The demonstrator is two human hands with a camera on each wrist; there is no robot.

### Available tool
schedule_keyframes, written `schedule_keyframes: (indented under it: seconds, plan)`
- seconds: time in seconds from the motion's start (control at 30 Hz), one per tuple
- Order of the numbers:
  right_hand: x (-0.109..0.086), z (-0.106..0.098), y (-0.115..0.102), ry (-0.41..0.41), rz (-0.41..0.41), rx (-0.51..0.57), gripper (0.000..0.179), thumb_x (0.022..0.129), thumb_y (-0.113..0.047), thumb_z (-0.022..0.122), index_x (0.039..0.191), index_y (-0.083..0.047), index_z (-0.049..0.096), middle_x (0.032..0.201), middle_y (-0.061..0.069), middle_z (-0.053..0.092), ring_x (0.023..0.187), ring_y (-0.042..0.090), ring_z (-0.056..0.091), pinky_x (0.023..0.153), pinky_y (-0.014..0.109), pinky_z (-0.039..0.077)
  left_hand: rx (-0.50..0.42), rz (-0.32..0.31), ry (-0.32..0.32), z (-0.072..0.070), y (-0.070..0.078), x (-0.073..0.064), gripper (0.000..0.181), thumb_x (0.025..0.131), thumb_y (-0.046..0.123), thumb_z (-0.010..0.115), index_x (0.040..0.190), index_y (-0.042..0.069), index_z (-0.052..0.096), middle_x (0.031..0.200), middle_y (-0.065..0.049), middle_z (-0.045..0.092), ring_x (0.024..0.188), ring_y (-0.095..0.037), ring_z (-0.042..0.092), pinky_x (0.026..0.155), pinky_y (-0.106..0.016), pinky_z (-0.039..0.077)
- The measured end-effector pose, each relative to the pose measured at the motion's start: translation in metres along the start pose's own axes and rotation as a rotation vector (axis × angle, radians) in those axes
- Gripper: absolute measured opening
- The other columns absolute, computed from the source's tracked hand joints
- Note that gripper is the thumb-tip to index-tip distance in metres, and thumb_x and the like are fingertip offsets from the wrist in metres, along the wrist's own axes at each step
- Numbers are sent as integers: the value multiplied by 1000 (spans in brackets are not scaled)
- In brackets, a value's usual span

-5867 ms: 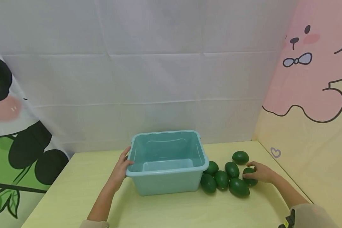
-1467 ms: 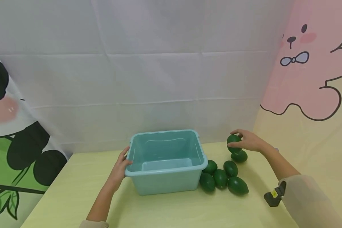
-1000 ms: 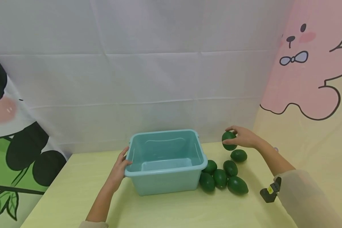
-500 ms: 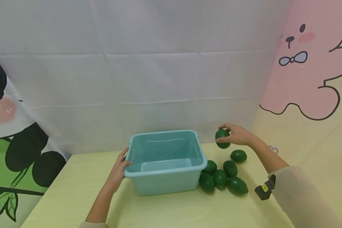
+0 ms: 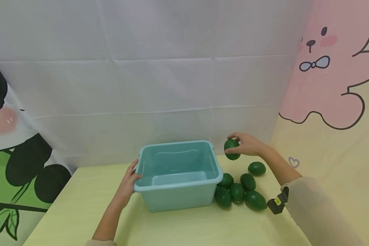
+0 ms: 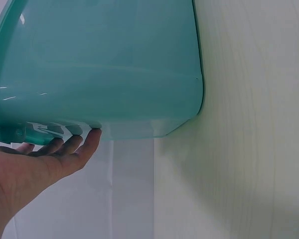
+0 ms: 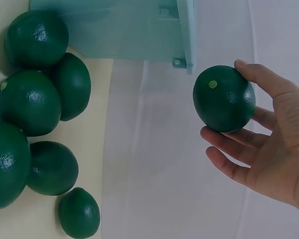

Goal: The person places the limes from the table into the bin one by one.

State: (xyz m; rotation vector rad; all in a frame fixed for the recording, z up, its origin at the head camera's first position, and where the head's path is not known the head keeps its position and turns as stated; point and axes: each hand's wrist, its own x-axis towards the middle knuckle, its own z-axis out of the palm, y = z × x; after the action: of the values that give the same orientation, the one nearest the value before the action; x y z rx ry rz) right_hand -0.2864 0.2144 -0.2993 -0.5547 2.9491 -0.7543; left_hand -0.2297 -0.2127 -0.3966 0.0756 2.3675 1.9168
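Note:
My right hand (image 5: pixel 247 144) holds a dark green avocado (image 5: pixel 231 149) between thumb and fingers, raised above the table to the right of the tub. In the right wrist view, a pale stem spot shows on the held avocado (image 7: pixel 224 98). My left hand (image 5: pixel 130 182) grips the left rim of a light teal plastic tub (image 5: pixel 181 198), thumb over the edge. The left wrist view has its fingers (image 6: pixel 91 144) against the tub's outer wall. Several more avocados (image 5: pixel 255 200) lie on the table close to the tub's right side, one (image 5: pixel 256 168) farther back.
The pale yellow table (image 5: pixel 172 229) meets a white cloth wall (image 5: pixel 166 85) behind the tub. Printed cartoon panels stand at both sides, with a pink bear (image 5: pixel 329 85) on the right. A small black device (image 5: pixel 278 201) sits at my right sleeve.
My right hand first took one avocado at the right of the group, lifted it toward the back, then carried it left toward the tub. My left hand stays at the rim.

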Motion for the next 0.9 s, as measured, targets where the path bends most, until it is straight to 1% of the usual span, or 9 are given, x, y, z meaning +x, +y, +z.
schedule_keyframes:
  seconds: [0.17,0.27,0.43,0.53,0.67,0.9]
  plan:
    - [4,2,-9,-9,-8,-2,62,83,-41,64,133,-8,48,129,22,52,115,38,51,87,50,46,4,7,-3,0,-1,-1,68,93,11,35,152,22,4,154,-23,8,132,-44,28,91,-43,41]
    - [6,3,-15,-15,-10,0,61,83,-40,64,134,-9,47,131,22,52,116,38,51,88,51,45,4,4,0,1,-1,0,67,93,12,34,152,22,4,155,-22,8,133,-44,27,92,-44,40]
    - [11,5,-23,-21,-16,-3,62,82,-41,64,134,-11,47,130,20,53,115,35,52,86,48,46,9,2,4,1,0,-1,67,92,12,34,152,22,5,155,-22,9,133,-44,28,91,-43,41]
    - [14,8,-28,-26,-24,-4,63,82,-43,65,134,-12,47,130,18,53,115,34,52,86,47,47,9,9,-3,1,0,-2,68,92,12,35,152,21,4,154,-24,8,132,-45,28,92,-45,40]
    - [17,10,-34,-30,-27,3,64,81,-44,66,134,-14,48,131,17,53,115,33,52,86,47,47,6,9,-5,2,1,-2,68,92,12,35,152,22,3,154,-24,7,133,-45,27,93,-47,39]
    - [24,17,-42,-44,-55,12,63,81,-44,65,134,-15,48,132,15,53,117,33,51,88,47,46,5,1,7,1,0,-2,68,92,12,34,152,22,5,154,-22,9,133,-45,28,92,-44,40]
